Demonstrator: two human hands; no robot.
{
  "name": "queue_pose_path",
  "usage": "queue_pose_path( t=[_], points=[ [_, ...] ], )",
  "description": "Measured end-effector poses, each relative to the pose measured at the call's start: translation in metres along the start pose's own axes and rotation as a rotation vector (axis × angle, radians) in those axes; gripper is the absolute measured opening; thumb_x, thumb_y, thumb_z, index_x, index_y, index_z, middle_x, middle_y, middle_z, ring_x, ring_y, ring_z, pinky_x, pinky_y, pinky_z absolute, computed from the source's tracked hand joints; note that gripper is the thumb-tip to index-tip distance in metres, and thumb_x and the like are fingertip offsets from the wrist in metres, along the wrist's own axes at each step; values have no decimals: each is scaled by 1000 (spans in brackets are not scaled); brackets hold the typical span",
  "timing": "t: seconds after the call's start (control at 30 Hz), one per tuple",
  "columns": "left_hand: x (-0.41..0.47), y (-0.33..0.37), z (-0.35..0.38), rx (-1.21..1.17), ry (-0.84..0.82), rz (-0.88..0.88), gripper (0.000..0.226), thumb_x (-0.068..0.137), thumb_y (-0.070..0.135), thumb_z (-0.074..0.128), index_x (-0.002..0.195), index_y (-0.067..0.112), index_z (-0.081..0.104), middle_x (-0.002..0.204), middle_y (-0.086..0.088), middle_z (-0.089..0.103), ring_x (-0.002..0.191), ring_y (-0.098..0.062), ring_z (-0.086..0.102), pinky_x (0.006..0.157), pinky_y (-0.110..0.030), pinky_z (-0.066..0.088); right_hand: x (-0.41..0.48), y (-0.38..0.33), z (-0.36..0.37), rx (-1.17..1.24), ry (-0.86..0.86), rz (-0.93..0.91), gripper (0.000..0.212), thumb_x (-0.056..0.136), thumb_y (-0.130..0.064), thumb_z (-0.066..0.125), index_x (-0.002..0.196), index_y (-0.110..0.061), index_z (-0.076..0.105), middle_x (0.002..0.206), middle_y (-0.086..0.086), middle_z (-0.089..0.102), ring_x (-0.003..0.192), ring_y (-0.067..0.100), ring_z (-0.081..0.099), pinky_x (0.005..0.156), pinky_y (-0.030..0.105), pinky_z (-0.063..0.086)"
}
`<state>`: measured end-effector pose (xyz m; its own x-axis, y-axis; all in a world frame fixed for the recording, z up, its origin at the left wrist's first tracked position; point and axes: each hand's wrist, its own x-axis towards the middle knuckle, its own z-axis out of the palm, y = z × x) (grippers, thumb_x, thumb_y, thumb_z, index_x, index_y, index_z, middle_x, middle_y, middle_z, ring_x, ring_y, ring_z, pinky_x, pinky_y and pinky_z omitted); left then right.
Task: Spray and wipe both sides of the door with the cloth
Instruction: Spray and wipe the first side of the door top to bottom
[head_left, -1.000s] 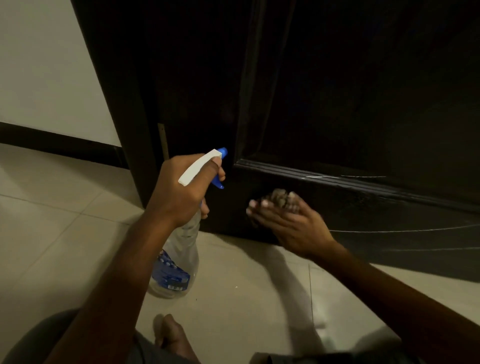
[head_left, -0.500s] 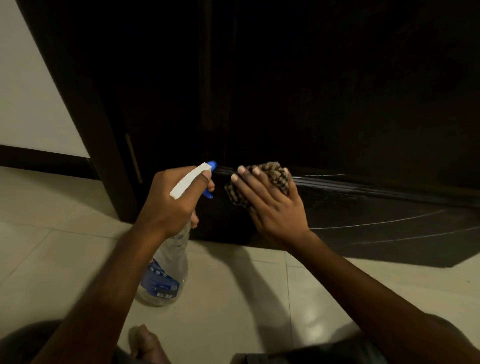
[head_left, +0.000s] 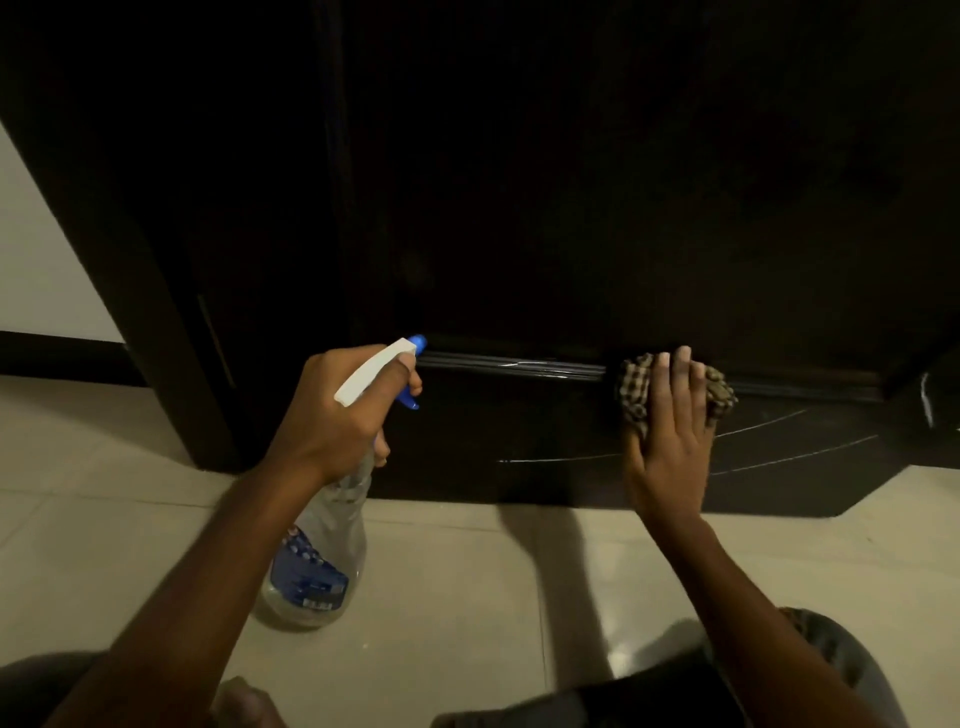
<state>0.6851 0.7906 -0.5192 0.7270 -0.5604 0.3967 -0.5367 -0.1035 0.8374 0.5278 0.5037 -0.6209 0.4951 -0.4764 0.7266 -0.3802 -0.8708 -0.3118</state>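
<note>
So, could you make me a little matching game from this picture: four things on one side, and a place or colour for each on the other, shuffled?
1 spray bottle
2 cloth
3 door
4 floor

A dark brown, thin pale streaks low down
B pale tiles
C gripped by the left hand
D checked, pressed flat under the right hand

Pairs: 1-C, 2-D, 3-A, 4-B

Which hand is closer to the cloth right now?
Right. The right hand presses flat on the checked cloth, holding it against the door. The left hand is well off to the cloth's left, gripping the spray bottle.
</note>
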Motion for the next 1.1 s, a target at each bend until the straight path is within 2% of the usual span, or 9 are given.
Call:
queue_pose_path(
  t=[0.1,0.27,0.43,0.6,0.77,0.87,0.97,1.03,1.1],
  points=[
    [4,4,7,-15,-12,9,33,102,28,47,89,6,68,55,14,66,33,-23,56,41,-38,52,-2,-42,14,159,51,180,79,92,-24,43,161,-24,6,169,-5,-3,157,17,-5,123,64,8],
    [8,-6,5,-83,58,23,36,103,31,48,86,8,70,62,-13,68,33,-31,56,38,-36,50,-4,-124,45,52,-64,-240,73,93,-30,49,160,-21,21,169,-4,4,157,16,-1,125,51,0],
    [1,-10,-1,-52,77,19,32,103,26,47,87,10,69,46,-6,60,32,-27,55,38,-25,47,0,-95,36,-46,-42,-326,74,90,-31,54,159,-21,28,168,-4,10,157,15,6,123,55,13],
    [-1,-10,0,-67,56,34,34,101,32,45,88,11,69,45,-9,58,32,-27,56,38,-31,50,-3,-29,9,57,95,-68,70,86,-22,50,155,-12,39,166,8,24,156,24,14,119,62,22],
    [-3,-13,6,-83,48,34,35,101,33,44,87,12,69,44,-9,59,32,-26,56,38,-27,49,-9,-82,29,267,211,250,73,86,-21,46,158,-15,32,168,-2,14,157,20,5,124,61,5],
    [-1,-14,9,-102,36,34,35,102,31,46,86,11,69,47,-12,60,32,-28,56,39,-28,49,-16,-121,44,204,9,-19,78,88,-27,47,161,-24,19,169,-10,3,157,18,1,124,52,-3],
    [-1,-13,12,-104,34,30,35,101,31,46,85,10,70,42,-12,57,31,-28,56,40,-28,48,-13,-111,47,-51,-115,-359,83,93,-39,49,162,-32,4,169,-13,-7,157,12,-2,123,49,5],
    [-5,-11,14,-99,29,29,36,100,33,46,85,11,70,40,-11,55,31,-27,55,41,-26,47,-10,-81,40,-141,-97,-410,86,92,-42,51,162,-34,1,169,-15,-7,156,9,0,122,50,13],
    [-7,-10,17,-91,13,28,36,99,33,45,86,10,70,41,-10,56,31,-26,55,41,-27,47,-10,-41,29,-137,-77,-316,83,93,-42,47,162,-34,3,169,-14,-6,156,10,0,121,54,18]
  ],
)
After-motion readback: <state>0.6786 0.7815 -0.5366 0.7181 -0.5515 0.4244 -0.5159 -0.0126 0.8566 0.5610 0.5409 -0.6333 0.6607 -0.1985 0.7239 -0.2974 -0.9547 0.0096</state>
